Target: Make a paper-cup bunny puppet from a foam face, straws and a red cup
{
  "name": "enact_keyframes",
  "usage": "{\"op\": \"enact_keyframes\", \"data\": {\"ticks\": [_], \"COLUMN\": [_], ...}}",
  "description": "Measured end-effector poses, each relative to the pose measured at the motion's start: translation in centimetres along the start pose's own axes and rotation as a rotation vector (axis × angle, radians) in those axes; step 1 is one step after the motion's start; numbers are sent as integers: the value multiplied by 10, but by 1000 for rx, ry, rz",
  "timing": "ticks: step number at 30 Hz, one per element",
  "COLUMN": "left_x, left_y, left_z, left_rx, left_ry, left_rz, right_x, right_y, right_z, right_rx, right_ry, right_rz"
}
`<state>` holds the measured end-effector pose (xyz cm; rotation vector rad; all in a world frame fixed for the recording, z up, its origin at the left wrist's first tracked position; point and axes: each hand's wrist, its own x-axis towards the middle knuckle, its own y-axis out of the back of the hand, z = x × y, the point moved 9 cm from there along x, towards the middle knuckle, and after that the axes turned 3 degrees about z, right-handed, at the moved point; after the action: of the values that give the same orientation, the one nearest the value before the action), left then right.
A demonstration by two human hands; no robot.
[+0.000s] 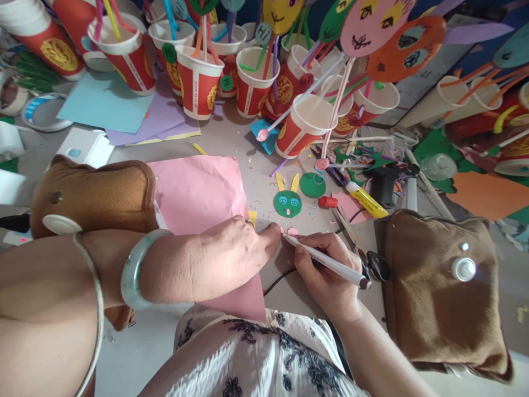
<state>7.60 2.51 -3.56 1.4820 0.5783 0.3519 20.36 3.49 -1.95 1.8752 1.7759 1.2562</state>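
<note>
Across the grey tabletop [223, 142], red-and-white paper cups [198, 91] are standing clustered, several holding coloured drinking straws [111, 19]. Over pink paper [194, 187], the left hand [235, 251] is reaching rightward, knuckles bent, fingertips gathering near a small pink paper piece [292, 231]; whether they are pinching anything, I cannot tell. Palm inward, the right hand [328, 289] is pinching a slanted white marker [330, 261], its tip pointing beside the left fingertips.

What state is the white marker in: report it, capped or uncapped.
Uncapped: the white marker shows its narrow bare tip beyond the right hand.
</note>
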Motion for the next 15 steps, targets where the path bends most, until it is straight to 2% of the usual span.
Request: {"op": "enact_keyframes", "data": {"ticks": [1, 4, 9, 15], "left_x": [0, -1, -4, -8], "left_y": [7, 18, 18, 15], "left_z": [2, 3, 3, 3], "left_rx": [51, 118, 131, 129], "left_ry": [-31, -51, -56, -53], "left_rz": [57, 102, 80, 134], "right_x": [0, 0, 0, 0], "right_y": [0, 0, 1, 3], "right_z": [0, 1, 4, 3], "right_rx": [0, -12, -22, -17], "right_ry": [-2, -22, -47, -24], "right_rz": [3, 3, 18, 32]}}
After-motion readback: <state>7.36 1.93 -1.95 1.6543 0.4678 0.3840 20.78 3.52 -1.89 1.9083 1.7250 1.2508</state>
